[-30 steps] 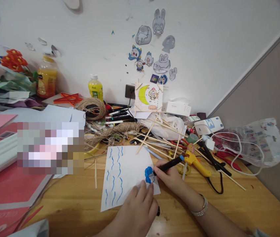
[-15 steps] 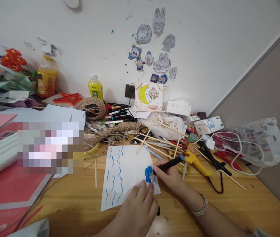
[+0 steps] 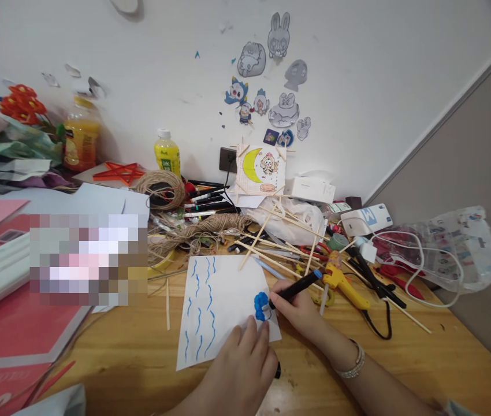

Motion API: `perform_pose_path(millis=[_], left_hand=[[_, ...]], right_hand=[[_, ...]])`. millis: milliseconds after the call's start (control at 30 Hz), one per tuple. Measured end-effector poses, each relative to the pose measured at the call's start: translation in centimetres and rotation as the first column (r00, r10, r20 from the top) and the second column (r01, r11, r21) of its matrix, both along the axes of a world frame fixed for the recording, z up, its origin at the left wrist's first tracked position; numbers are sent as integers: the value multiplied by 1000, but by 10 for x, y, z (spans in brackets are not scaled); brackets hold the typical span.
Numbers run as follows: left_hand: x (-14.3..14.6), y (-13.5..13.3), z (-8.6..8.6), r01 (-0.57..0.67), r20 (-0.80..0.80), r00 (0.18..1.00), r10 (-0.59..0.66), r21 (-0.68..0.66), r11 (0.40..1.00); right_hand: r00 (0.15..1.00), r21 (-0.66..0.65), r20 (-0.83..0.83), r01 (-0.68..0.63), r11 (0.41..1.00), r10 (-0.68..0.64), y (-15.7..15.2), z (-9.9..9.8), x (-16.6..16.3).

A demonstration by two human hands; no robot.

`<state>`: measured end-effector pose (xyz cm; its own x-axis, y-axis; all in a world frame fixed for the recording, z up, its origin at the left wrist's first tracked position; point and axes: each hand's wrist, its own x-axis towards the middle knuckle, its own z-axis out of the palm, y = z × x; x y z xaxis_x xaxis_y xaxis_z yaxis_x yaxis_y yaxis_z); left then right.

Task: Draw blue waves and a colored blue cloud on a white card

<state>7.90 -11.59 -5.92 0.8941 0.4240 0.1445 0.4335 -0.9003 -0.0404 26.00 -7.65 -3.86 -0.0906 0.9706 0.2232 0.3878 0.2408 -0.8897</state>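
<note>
A sheet of white paper [image 3: 232, 289] lies on the wooden table, with wavy blue lines on its left part and a blue cloud-like patch [image 3: 260, 306] near its right edge. In my right hand [image 3: 300, 312] is a black marker [image 3: 295, 287] with a blue end, its tip down at the blue patch. My left hand [image 3: 245, 358] rests on the lower right of the sheet, fingers stretched out flat just below the patch. A small black end [image 3: 277, 370] pokes out beside my left hand; the rest of it is hidden.
Wooden sticks [image 3: 267, 254], twine [image 3: 215, 225] and markers clutter the area behind the paper. To the right lie a yellow hot glue gun [image 3: 344, 281] and a white cable [image 3: 421, 260]. Bottles [image 3: 167, 153] stand at the back. Red folders [image 3: 7, 341] cover the left side.
The marker tip has shifted very slightly within the blue patch, and my right hand moved slightly with it. My left hand stays in place.
</note>
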Motion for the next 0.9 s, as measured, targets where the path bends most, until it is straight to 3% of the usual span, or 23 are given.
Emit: perform_pose_path(millis=[400,633,767,900], left_hand=[[-1,0,9,8,-4,1000,-8,27,1000],[0,0,-2,-4,11,1000,3,6,1000],[0,1,0,14,75,997,-19,73,997],[-1,-1,4,53,238,967,-95,179,982]], right_hand=[[1000,15,-12,20,1000,-19,0,-1,1],[1000,8,-11,18,1000,-18,-1,-1,0],[998,37,-23,53,998,-52,-4,0,2],[991,85,26,126,988,-129,-2,-1,6]])
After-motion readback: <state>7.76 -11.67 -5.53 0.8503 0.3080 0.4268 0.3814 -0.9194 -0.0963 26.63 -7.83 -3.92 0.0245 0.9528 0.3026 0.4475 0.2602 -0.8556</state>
